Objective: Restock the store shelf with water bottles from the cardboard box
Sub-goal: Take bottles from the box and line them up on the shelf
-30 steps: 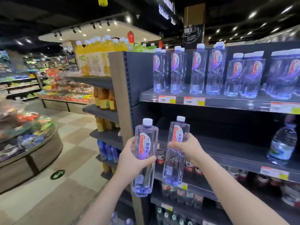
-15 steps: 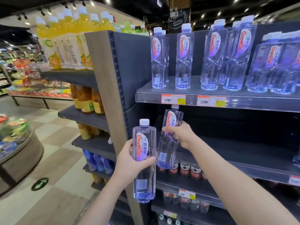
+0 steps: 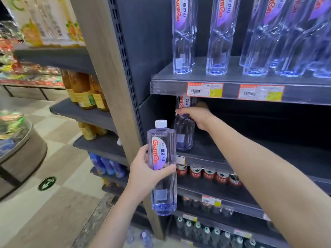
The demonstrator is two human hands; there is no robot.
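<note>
Right hand (image 3: 195, 116) leads here: I have it reaching into the dark middle shelf (image 3: 259, 158), fingers wrapped round the upper body of the right-hand water bottle (image 3: 184, 135). The grip sits high on the bottle, which I judge keeps the base free to meet the deck first. That bottle stands close to upright at the far left of the bay, just beside the side panel. Its cap is hidden behind the price rail (image 3: 205, 89) of the upper shelf (image 3: 232, 80). Its base is at the shelf deck, though I cannot tell whether it is fully down or a touch above it.

Left hand (image 3: 145, 169) clasps the left-hand water bottle (image 3: 162, 158) round its middle, thumb across the front below the label. I hold it upright, out in front of the wooden upright (image 3: 111, 86) and clear of the shelf, so it waits its turn without crowding the other arm.

Above, a row of water bottles (image 3: 220, 33) already stands label-forward, which sets the pattern I should match. Red-topped cans (image 3: 208, 173) fill the shelf below. No cardboard box is in view.

By my reading, placement of this pair is under way, and most of the middle shelf has nothing on it yet.
</note>
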